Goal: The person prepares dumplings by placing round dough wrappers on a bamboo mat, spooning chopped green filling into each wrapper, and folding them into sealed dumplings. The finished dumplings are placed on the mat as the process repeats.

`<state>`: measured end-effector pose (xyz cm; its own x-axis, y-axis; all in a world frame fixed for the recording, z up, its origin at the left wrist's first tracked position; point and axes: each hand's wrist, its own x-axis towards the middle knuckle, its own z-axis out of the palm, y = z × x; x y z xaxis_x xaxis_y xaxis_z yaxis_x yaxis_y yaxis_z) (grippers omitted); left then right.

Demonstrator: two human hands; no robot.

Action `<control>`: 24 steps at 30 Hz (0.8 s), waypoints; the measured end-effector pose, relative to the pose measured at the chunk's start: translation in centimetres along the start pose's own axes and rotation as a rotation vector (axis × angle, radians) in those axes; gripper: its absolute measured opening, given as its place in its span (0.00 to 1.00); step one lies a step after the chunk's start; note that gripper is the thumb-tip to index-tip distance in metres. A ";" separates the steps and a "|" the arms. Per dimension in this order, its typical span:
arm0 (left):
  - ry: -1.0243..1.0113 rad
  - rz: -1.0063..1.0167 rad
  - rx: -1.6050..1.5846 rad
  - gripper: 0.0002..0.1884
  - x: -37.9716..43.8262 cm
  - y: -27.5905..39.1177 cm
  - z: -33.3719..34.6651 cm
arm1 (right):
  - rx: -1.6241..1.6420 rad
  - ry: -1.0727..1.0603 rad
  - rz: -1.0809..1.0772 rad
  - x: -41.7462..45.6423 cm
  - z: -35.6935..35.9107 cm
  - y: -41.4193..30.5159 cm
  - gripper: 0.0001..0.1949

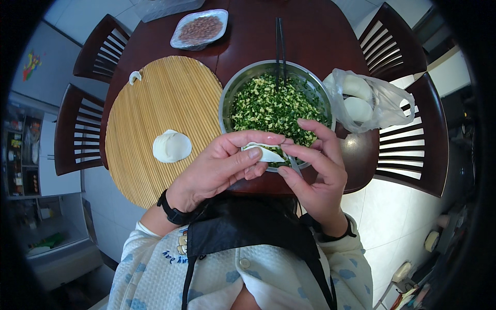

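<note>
My left hand [228, 161] holds a folded dough wrapper [266, 154] with green and yellow filling showing at its edge. My right hand [319, 166] is at the wrapper's right end, its index fingertip by the upper edge and its thumb beside a metal utensil handle [295, 166]; whether it grips the handle is unclear. Both hands are above the near rim of a steel bowl [223, 112] of chopped greens and yellow bits [271, 106]. Black chopsticks [280, 42] stand in the bowl. Left of my hands, white round wrappers [172, 146] lie on a round slatted mat [162, 93].
A small dough piece [135, 77] lies at the mat's upper left edge. A plastic-wrapped tray of brownish food [199, 30] stands at the back of the wooden table [310, 31]. Right of the bowl, a plastic bag [387, 104] holds more white wrappers. Chairs flank the table.
</note>
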<state>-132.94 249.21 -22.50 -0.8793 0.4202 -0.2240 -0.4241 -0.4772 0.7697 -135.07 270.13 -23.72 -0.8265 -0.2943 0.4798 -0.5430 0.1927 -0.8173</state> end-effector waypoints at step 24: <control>-0.153 0.206 0.040 0.12 -0.4 -1.2 -0.6 | 0.245 0.118 0.149 -0.8 0.5 -0.7 0.14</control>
<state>-132.25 249.11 -23.71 -0.9019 0.4309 0.0305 -0.2282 -0.5351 0.8134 -133.98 269.82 -23.72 -0.9137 -0.1663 0.3707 -0.3744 -0.0098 -0.9272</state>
